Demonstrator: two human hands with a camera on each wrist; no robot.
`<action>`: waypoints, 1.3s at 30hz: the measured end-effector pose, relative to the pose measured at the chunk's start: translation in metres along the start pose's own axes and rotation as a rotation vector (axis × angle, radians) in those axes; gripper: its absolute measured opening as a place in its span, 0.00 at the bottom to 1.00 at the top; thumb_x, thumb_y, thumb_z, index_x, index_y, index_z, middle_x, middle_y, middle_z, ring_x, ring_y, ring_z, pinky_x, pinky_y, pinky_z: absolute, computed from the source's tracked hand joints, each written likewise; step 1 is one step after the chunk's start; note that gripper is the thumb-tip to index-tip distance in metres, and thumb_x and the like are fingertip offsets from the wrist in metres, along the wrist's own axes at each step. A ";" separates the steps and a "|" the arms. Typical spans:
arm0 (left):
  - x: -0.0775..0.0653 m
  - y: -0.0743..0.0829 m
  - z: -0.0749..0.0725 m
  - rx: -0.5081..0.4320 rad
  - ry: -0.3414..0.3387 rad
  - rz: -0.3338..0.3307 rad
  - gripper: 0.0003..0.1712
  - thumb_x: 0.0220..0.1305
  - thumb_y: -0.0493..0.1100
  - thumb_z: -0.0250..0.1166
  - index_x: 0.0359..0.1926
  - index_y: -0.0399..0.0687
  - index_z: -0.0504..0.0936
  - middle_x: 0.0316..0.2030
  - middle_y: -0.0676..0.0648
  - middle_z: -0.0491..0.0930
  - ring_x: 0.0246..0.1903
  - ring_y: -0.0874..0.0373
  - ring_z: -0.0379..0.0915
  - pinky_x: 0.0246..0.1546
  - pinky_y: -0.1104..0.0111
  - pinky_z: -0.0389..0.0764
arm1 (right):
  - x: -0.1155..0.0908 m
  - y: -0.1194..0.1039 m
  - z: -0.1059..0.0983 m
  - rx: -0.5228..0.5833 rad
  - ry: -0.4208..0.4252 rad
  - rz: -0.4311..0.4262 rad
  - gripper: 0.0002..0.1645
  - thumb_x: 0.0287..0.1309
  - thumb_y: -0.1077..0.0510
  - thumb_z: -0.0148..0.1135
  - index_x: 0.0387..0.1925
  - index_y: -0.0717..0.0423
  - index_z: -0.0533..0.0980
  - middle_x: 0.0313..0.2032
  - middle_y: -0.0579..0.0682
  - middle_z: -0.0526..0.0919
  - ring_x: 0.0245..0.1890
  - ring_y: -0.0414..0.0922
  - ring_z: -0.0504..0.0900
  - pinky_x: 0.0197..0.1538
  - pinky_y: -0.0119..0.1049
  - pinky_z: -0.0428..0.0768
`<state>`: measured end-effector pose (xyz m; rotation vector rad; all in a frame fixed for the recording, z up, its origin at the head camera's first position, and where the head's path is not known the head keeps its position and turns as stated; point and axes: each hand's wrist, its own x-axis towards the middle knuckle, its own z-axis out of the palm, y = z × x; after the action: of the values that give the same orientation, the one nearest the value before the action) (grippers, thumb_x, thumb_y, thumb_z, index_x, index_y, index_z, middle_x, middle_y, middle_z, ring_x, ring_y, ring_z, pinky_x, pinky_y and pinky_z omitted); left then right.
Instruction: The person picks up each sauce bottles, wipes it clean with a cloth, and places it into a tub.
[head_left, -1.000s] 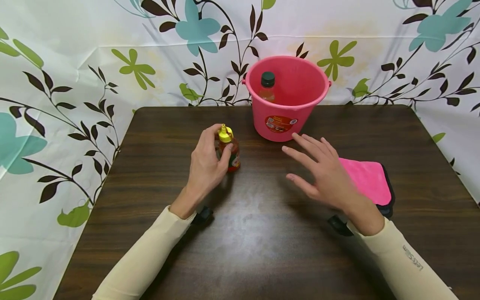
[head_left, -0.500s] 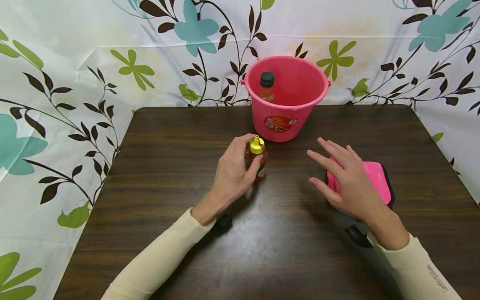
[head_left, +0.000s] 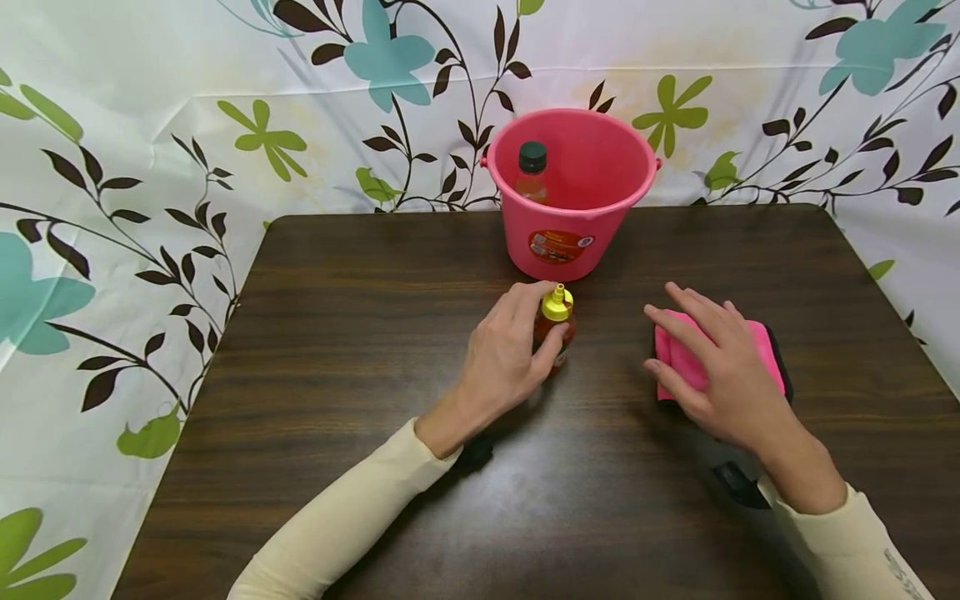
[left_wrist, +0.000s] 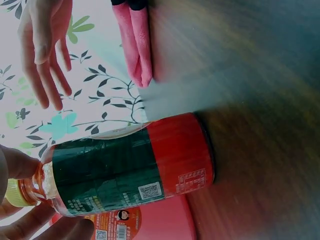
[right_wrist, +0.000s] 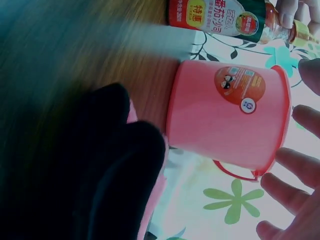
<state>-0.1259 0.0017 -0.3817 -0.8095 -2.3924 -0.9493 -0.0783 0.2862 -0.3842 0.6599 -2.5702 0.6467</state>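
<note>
My left hand (head_left: 504, 354) grips a ketchup bottle (head_left: 556, 337) by its neck, just below the yellow cap, with thumb and fingers around it. The bottle is upright in front of the bucket; whether its base touches the table I cannot tell. Its green and red label (left_wrist: 115, 170) fills the middle of the left wrist view. My right hand (head_left: 723, 375) has its fingers spread and holds nothing. It hovers above a folded pink cloth (head_left: 767, 358) with dark edging, hiding part of it. In the right wrist view the cloth's dark edge (right_wrist: 135, 150) looms close.
A pink bucket (head_left: 577, 233) stands at the table's back edge, with a dark-capped bottle (head_left: 532, 171) inside it. The brown wooden table (head_left: 337, 333) meets a flower-patterned sheet (head_left: 187, 50) behind and at the sides.
My left hand has carried the ketchup bottle rightward and a little toward me. My right hand has drawn back to the right, from near the bucket to over the cloth.
</note>
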 end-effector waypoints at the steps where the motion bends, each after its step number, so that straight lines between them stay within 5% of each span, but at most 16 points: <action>1: 0.000 0.000 -0.001 0.004 -0.004 -0.002 0.26 0.68 0.43 0.71 0.64 0.42 0.75 0.53 0.43 0.83 0.50 0.53 0.83 0.53 0.61 0.89 | -0.001 0.001 -0.001 -0.005 -0.002 0.005 0.40 0.65 0.33 0.65 0.72 0.48 0.76 0.77 0.61 0.69 0.75 0.67 0.67 0.75 0.79 0.58; 5: 0.001 -0.002 -0.002 0.026 -0.021 0.000 0.27 0.68 0.45 0.72 0.64 0.42 0.75 0.54 0.43 0.83 0.50 0.53 0.84 0.52 0.61 0.89 | -0.005 0.003 -0.003 -0.039 -0.050 0.075 0.49 0.47 0.52 0.79 0.74 0.46 0.73 0.79 0.62 0.65 0.77 0.69 0.63 0.75 0.81 0.53; 12: 0.000 -0.004 0.000 0.044 -0.012 0.023 0.27 0.69 0.45 0.71 0.63 0.42 0.75 0.53 0.44 0.83 0.50 0.54 0.84 0.52 0.62 0.89 | -0.011 0.012 0.002 -0.159 -0.377 0.380 0.63 0.57 0.32 0.72 0.86 0.39 0.50 0.84 0.68 0.42 0.82 0.76 0.40 0.71 0.87 0.40; 18: 0.000 -0.004 0.001 0.060 -0.002 0.040 0.27 0.69 0.46 0.71 0.63 0.42 0.75 0.52 0.44 0.83 0.48 0.54 0.84 0.53 0.63 0.89 | -0.016 0.025 0.006 -0.121 -0.583 0.553 0.72 0.58 0.22 0.64 0.87 0.43 0.35 0.83 0.70 0.28 0.79 0.82 0.29 0.63 0.93 0.35; 39: -0.001 -0.004 0.002 0.072 0.017 0.014 0.26 0.68 0.47 0.72 0.62 0.43 0.76 0.51 0.44 0.85 0.45 0.53 0.85 0.48 0.62 0.90 | -0.015 0.031 0.017 -0.133 -0.726 0.600 0.71 0.63 0.23 0.59 0.86 0.51 0.33 0.81 0.77 0.29 0.77 0.85 0.30 0.58 0.96 0.38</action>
<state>-0.1280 -0.0003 -0.3856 -0.7877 -2.3889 -0.8556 -0.0874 0.3068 -0.4151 0.0438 -3.5012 0.4432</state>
